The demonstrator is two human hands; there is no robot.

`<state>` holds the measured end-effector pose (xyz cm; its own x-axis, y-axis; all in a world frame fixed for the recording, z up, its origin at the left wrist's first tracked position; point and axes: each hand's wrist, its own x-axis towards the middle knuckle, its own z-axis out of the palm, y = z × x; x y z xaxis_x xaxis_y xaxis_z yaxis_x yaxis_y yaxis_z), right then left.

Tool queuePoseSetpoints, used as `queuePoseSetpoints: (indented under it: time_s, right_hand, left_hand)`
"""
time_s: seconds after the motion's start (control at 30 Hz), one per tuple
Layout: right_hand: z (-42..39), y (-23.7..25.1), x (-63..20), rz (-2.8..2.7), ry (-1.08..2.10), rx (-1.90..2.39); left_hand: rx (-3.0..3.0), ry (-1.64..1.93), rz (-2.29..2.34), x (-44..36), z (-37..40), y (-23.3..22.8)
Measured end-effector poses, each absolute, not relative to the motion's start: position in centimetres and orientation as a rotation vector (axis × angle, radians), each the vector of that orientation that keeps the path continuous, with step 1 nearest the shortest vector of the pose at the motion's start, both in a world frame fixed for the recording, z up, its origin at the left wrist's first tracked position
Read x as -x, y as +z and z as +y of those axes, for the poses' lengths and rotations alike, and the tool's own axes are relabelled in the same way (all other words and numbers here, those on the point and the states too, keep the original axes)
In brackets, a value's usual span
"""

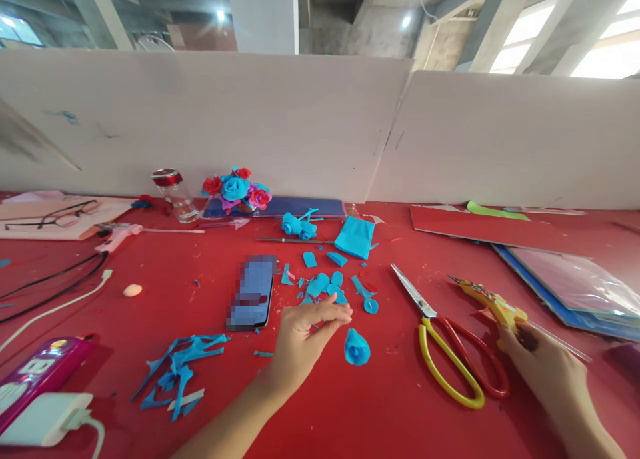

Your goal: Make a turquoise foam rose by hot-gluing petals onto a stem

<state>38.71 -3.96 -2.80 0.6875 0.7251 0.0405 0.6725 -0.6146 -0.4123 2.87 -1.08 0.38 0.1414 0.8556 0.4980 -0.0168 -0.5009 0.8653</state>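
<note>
My left hand (pixel 303 339) hovers over the red table, fingertips pinched together beside a pile of small cut blue petals (pixel 323 287); whether a petal sits between the fingers I cannot tell. A rolled blue paper rose (pixel 357 347) lies just right of that hand. My right hand (pixel 543 369) grips a yellow glue gun (pixel 493 304) whose nozzle points left and away. Red-and-yellow scissors (pixel 450 345) lie between both hands, blades pointing up-left.
A phone (pixel 251 292) lies left of the petals. Blue paper scraps (pixel 180 369) lie near left. A folded blue sheet (pixel 355 237), blue roses (pixel 299 225), a flower bunch (pixel 235 189), a jar (pixel 174 193), glasses (pixel 60 215), a power strip (pixel 37 372) and paper sheets (pixel 570 282) surround.
</note>
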Motion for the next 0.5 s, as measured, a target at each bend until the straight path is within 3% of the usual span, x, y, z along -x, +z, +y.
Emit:
queuePoseSetpoints:
  time_s: [0.5]
  right_hand:
    - [-3.4,-2.2,-39.8,-1.048,0.245,2.490]
  left_hand:
    - [-1.917,1.544,1.095,-2.5,-0.7,0.4]
